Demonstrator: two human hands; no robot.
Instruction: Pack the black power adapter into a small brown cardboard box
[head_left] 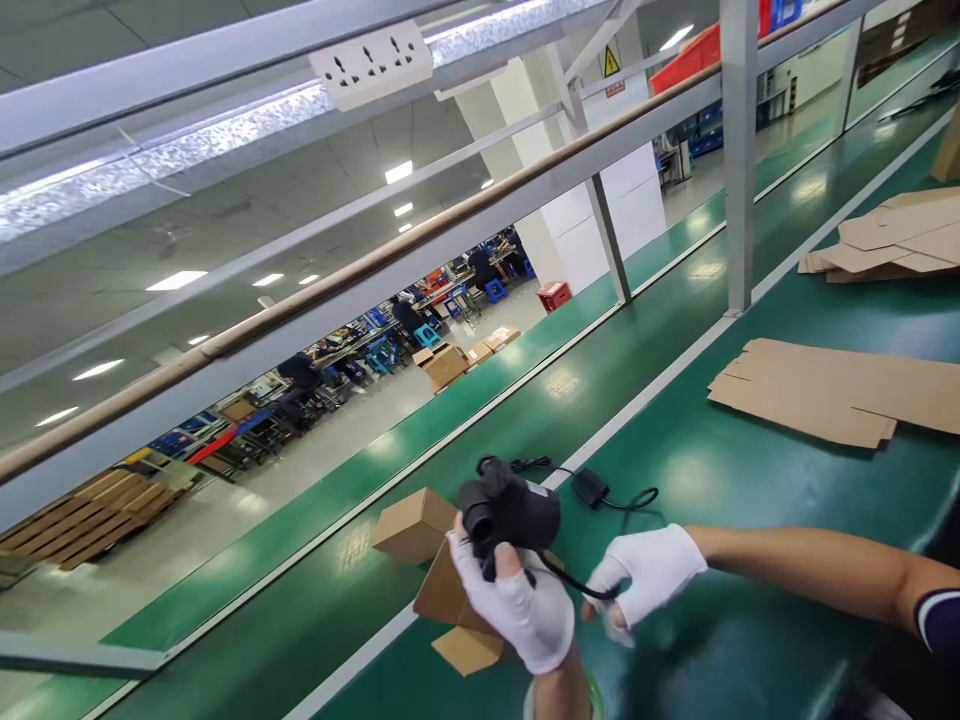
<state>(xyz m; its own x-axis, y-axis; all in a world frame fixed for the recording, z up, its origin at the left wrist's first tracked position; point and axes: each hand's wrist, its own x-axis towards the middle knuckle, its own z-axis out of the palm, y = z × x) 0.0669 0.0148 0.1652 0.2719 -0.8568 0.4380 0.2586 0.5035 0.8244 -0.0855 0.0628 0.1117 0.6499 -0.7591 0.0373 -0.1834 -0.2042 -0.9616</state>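
A black pump-like device (521, 512) with a round port is gripped in my left hand (525, 610), which wears a white fingerless glove. From the device a black cable (574, 583) runs to my right hand (645, 580), gloved the same way, whose fingers are closed on it. The cord's black adapter box (590, 487) lies on the green surface beyond my hands. Behind and below my left hand stands an open brown cardboard box (450, 590), partly hidden by that hand.
Flat cardboard sheets (832, 385) lie on the green bench at the right, with a further stack (892, 235) behind. A green conveyor belt (480, 410) runs diagonally past a metal post (739, 160). People sit at distant benches.
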